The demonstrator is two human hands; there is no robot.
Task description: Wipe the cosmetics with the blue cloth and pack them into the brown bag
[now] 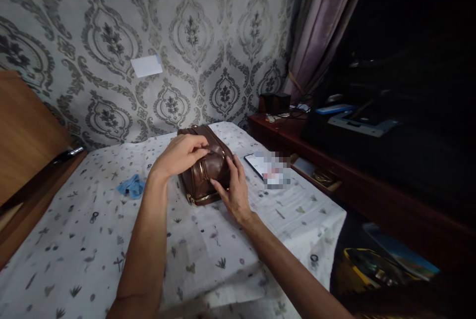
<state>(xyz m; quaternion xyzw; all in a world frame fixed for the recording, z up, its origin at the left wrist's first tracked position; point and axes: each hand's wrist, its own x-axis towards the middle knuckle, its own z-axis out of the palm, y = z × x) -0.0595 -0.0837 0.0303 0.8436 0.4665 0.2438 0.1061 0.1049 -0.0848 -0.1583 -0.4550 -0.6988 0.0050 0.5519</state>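
Note:
A brown leather bag (213, 165) with brass-coloured zips lies on a white printed cloth (201, 269). Bent over its upper left side is my left hand (180, 154), fingers curled and thumb tip close to the forefinger. What those fingertips pinch, if anything, is too small to tell. My right hand (236, 190) holds the bag's right near corner, thumb on the near face and fingers along the right side. A short zip (203, 170) shows on the bag between the two hands, and another zip (191, 199) runs along the lower near edge.
A phone (258, 165) lies right of the bag, partly blurred out. To the left sits a crumpled blue cloth (131, 186). A dark red desk (275, 128) with an open drawer (320, 178) borders the right side; a wooden board (29, 131) stands at the left. Patterned wallpaper rises behind.

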